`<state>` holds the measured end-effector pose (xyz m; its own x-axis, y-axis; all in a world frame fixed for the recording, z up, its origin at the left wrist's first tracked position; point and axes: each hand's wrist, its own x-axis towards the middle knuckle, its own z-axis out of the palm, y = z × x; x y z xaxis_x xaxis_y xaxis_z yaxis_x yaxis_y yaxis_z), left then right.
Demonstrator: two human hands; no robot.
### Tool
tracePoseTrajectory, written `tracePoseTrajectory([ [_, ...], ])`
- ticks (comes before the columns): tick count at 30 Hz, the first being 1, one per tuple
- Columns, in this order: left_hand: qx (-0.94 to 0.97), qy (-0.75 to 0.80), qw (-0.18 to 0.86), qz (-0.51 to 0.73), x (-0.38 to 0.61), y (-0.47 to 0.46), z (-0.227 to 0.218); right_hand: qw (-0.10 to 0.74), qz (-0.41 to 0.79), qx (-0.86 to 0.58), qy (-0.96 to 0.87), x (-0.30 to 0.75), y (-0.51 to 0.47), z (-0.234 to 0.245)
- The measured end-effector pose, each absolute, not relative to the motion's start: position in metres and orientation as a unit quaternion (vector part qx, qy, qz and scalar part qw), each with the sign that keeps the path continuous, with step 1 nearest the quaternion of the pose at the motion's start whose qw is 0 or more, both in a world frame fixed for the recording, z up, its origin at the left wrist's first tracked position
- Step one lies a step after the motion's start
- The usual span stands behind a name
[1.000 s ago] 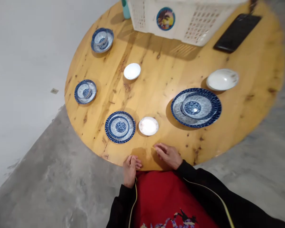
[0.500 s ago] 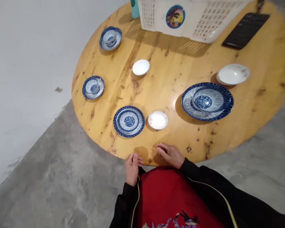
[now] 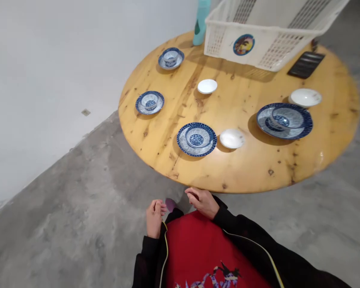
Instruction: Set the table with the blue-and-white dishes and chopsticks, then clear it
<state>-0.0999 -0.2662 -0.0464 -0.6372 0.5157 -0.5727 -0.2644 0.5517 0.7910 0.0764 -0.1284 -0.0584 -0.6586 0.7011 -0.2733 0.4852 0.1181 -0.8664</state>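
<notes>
Person: Across from me, someone in a red shirt [image 3: 192,248] and a black jacket [image 3: 252,236] stands at a round wooden worktop [image 3: 198,172].
Left hand: The left hand [image 3: 156,214] is empty, its fingers loosely curled, short of the worktop's edge and in front of the grey floor [image 3: 87,224].
Right hand: The right hand [image 3: 201,202] is also empty and half curled, right by the near edge; I cannot tell whether it touches the wood.
Nearest dishes: Just beyond the hands, a blue-rimmed plate [image 3: 197,154] carries a patterned bowl [image 3: 196,140]. Just to its right is a small white dish [image 3: 232,139].
Person's right: A large blue plate [image 3: 262,119] holds a tilted bowl [image 3: 291,117], with an oval white bowl [image 3: 305,97] just behind.
Person's left: Two smaller blue plates stand near the rim, the closer plate [image 3: 150,112] and the farther plate [image 3: 168,67], each bearing a little bowl.
Middle: A small white bowl [image 3: 207,86] stands by itself.
Far side: A white plastic basket [image 3: 259,54] with a round palm-tree sticker [image 3: 244,44] stands between a turquoise bottle [image 3: 201,22] and a flat black object [image 3: 306,65].
</notes>
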Motion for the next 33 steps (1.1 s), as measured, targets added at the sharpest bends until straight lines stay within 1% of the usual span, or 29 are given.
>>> tracePoseTrajectory([
  [6, 0.068, 0.786, 0.376, 0.487, -0.146, -0.308, -0.048, 0.086, 0.489, -0.335, -0.8, 0.014, -0.144, -0.048],
  [12, 0.079, 0.779, 0.385, 0.489, -0.177, -0.302, -0.054, 0.087, 0.485, -0.321, -0.809, -0.029, -0.141, -0.057],
  [17, 0.144, 0.783, 0.384, 0.468, -0.225, -0.263, -0.047, 0.096, 0.509, -0.334, -0.788, -0.077, -0.129, -0.072],
  [22, 0.218, 0.792, 0.393, 0.414, -0.281, -0.208, -0.039, 0.102, 0.532, -0.355, -0.762, -0.133, -0.108, -0.08],
  [28, 0.288, 0.778, 0.446, 0.337, -0.335, -0.149, -0.035, 0.125, 0.554, -0.411, -0.713, -0.184, -0.071, -0.075],
  [33, 0.299, 0.755, 0.475, 0.339, -0.365, -0.106, -0.036, 0.152, 0.535, -0.439, -0.706, -0.211, -0.041, -0.063],
])
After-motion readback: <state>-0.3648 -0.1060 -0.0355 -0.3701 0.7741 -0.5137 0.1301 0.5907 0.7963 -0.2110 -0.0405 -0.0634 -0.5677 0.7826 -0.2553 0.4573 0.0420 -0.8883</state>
